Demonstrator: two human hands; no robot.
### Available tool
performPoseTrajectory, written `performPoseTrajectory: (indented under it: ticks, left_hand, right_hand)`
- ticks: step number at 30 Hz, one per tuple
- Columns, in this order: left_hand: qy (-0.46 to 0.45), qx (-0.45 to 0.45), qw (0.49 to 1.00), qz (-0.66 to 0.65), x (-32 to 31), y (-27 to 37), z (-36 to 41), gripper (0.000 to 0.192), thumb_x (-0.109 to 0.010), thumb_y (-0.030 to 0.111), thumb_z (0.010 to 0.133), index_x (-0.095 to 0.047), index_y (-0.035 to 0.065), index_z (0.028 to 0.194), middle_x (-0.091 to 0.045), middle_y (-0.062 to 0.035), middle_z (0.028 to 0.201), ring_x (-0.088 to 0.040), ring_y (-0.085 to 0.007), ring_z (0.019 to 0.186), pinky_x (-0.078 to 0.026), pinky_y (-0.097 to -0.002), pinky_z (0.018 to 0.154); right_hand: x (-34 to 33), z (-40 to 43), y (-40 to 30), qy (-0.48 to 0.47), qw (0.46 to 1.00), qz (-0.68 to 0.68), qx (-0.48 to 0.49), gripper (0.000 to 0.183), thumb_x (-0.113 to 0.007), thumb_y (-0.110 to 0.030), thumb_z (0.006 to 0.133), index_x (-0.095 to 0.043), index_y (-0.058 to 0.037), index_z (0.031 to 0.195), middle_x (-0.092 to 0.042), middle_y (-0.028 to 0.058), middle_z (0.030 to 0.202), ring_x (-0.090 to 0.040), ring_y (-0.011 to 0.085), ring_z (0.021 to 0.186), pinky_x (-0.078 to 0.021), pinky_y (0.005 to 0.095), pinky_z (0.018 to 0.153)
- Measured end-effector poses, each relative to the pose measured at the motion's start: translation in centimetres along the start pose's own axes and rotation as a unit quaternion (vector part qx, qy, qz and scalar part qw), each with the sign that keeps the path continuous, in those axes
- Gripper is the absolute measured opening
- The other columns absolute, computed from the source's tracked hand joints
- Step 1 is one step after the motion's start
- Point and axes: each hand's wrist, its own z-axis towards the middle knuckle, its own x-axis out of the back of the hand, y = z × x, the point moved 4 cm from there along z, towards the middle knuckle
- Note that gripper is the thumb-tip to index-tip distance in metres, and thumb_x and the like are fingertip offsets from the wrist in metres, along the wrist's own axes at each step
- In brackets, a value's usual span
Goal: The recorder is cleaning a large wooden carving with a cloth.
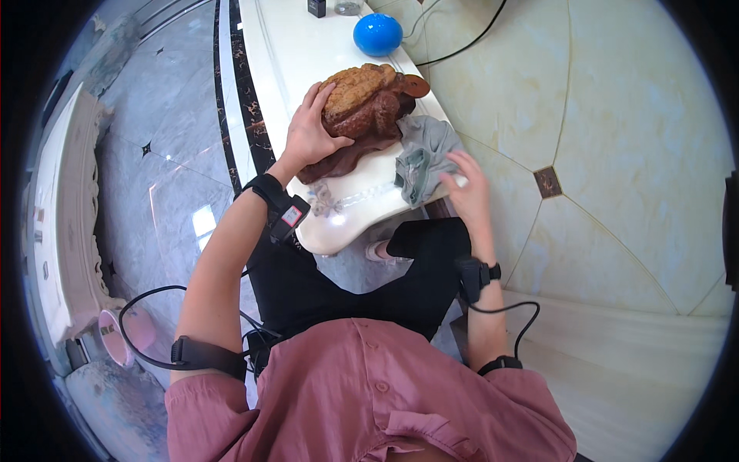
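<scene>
A brown toad figurine (369, 110) with a tan, bumpy back stands on the white tabletop (346, 202). At its far right end a reddish-brown disc (416, 86) sticks out, apparently at the mouth. My left hand (312, 127) grips the figurine's left side, fingers over the back and thumb along the lower flank. A crumpled grey cloth (427, 153) lies against the figurine's right side, near the table edge. My right hand (470, 185) is at the cloth's right edge, its fingers apart and slightly blurred; whether the fingertips touch the fabric is hard to see.
Beyond the figurine sit a shiny blue round object (377, 34), a small dark box (316, 8) and a clear glass container (348, 7). A black cable (462, 49) runs beside the table at right. On the left are a white carved cabinet (66, 219) and a pink bin (124, 335).
</scene>
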Motion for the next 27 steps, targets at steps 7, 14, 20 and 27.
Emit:
performPoseTrajectory:
  ticks: [7, 14, 20, 27]
  left_hand:
    - [0.007, -0.018, 1.000, 0.000, -0.1, -0.2, -0.1, 0.100, -0.084, 0.028, 0.052, -0.034, 0.0115, 0.137, -0.031, -0.0176, 0.140, -0.044, -0.0359, 0.120, -0.039, -0.0404, 0.100]
    - [0.011, -0.016, 1.000, -0.007, 0.0, -0.3, -0.2, 0.099, -0.084, 0.027, 0.051, -0.035, 0.0118, 0.136, -0.032, -0.0171, 0.140, -0.045, -0.0363, 0.119, -0.039, -0.0409, 0.099]
    - [0.012, -0.016, 1.000, -0.007, -0.2, -0.5, -0.2, 0.099, -0.084, 0.028, 0.051, -0.035, 0.0129, 0.137, -0.031, -0.0172, 0.140, -0.044, -0.0366, 0.119, -0.039, -0.0414, 0.100]
    - [0.003, -0.009, 1.000, -0.006, 0.1, 0.0, -0.1, 0.099, -0.084, 0.024, 0.052, -0.035, 0.0094, 0.136, -0.032, -0.0183, 0.139, -0.041, -0.0347, 0.123, -0.037, -0.0392, 0.103]
  right_hand:
    - [-0.9, 2.4, -1.0, -0.229, 0.956, -0.162, -0.084, 0.038, -0.075, -0.008, 0.066, -0.060, -0.0026, 0.101, -0.058, 0.0120, 0.090, -0.057, 0.0252, 0.086, -0.0454, 0.0309, 0.074]
    - [5.0, 6.3, -1.9, -0.136, 0.980, 0.107, -0.098, 0.022, -0.063, -0.025, 0.086, -0.058, -0.0029, 0.086, -0.053, 0.0016, 0.067, -0.054, 0.0119, 0.067, -0.0422, 0.0268, 0.060]
    - [10.9, 11.8, -3.4, -0.058, 0.940, 0.286, -0.175, 0.021, -0.055, -0.029, 0.093, -0.059, -0.0082, 0.092, -0.061, 0.0003, 0.081, -0.057, 0.0092, 0.072, -0.0453, 0.0220, 0.065]
    - [8.5, 10.1, -1.8, -0.001, 0.822, 0.508, -0.256, 0.023, -0.054, -0.027, 0.093, -0.051, -0.0095, 0.107, -0.057, 0.0085, 0.100, -0.056, 0.0194, 0.092, -0.0485, 0.0366, 0.080]
